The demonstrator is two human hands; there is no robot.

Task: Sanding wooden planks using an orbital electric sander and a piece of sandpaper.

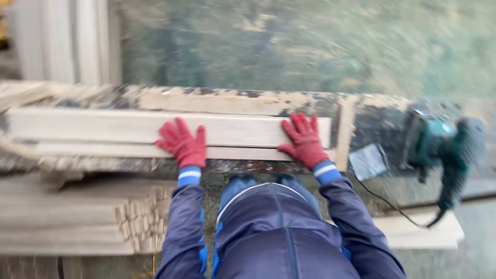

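Pale wooden slats lie stacked in a low bundle (77, 222) at the far left, below the worn, paint-flecked workbench (248, 99). On that bench rests a long, light-coloured wooden plank (103, 126), lying crosswise before us, with a thinner board under its near edge. Our left hand (183, 144), in a red knitted glove, lies flat on the plank near its middle, fingers spread apart and gripping nothing. Our right hand (305, 139), gloved the same, presses on the plank's right end, fingers held closer together and curling over the near edge. Both dark blue jacket sleeves reach up from below. Further right sits a green and black electric sander (439, 147), well apart from our hands, its black cord trailing down towards another pale board (418, 232).
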